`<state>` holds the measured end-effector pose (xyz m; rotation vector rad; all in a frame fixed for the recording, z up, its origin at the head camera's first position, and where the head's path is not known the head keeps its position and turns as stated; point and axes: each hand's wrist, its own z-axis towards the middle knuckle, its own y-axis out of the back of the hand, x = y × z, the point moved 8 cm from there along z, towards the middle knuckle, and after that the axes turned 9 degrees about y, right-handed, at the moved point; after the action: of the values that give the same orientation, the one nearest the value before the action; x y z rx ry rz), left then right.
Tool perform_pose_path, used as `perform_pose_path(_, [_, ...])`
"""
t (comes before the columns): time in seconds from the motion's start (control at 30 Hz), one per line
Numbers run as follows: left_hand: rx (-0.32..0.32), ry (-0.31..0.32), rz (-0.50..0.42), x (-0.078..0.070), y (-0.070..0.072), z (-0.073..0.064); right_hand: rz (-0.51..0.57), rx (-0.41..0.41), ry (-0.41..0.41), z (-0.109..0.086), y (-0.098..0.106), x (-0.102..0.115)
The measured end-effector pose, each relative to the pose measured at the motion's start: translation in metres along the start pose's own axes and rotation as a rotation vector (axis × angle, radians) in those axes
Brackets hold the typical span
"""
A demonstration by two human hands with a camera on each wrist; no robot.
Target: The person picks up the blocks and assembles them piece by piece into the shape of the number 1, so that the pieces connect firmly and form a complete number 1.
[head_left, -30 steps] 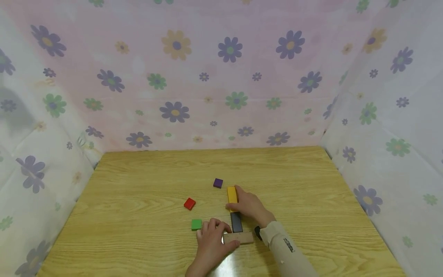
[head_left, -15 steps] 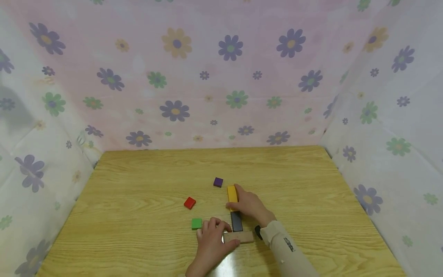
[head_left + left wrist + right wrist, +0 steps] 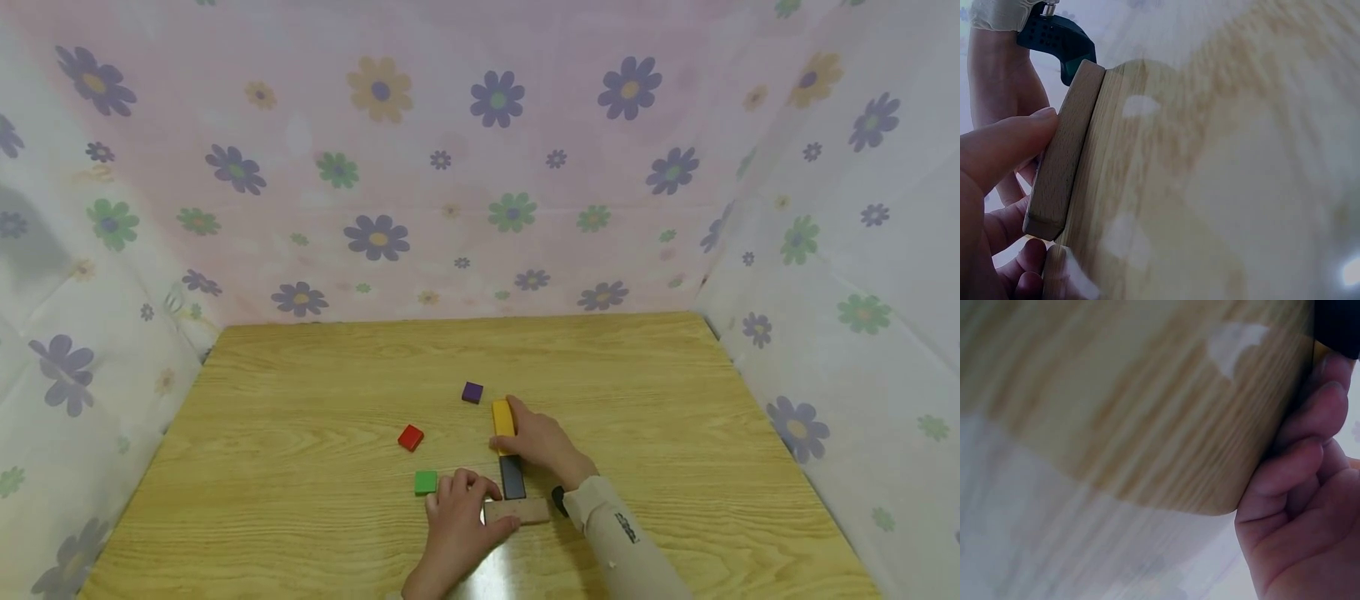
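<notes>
Three blocks form a T shape on the table in the head view. Its crossbar is a plain wooden block [image 3: 528,511], which my left hand [image 3: 461,521] holds at its left end, thumb on the near side and fingers on the far side. A black block [image 3: 513,477] runs away from it, end toward the wood. Beyond that, in line, lies a yellow block [image 3: 502,414], gripped by my right hand [image 3: 546,442] between thumb and fingers. In the left wrist view the thumb presses the wooden block [image 3: 1066,156]. The right wrist view shows curled fingers [image 3: 1291,469] at the tabletop; the yellow block is mostly hidden there.
Left of the T lie a green square block [image 3: 425,482], close to my left fingers, and a red one [image 3: 410,437]. A purple square block [image 3: 472,392] sits just beyond the yellow block. Flowered cloth [image 3: 435,192] walls in the wooden table [image 3: 300,375] at the back and sides.
</notes>
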<state>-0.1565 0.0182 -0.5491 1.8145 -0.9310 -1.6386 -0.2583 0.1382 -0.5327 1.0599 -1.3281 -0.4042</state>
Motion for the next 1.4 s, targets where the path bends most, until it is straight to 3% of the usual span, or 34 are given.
perform_pose_path(1.0, [-0.013, -0.029, -0.002, 0.0, 0.003, -0.003, -0.008, -0.001, -0.047, 0.002, -0.005, -0.008])
perform_pose_path(1.4, [0.0, -0.086, 0.003, 0.0, 0.001, -0.001, 0.111, -0.018, -0.073, 0.008, 0.004, -0.018])
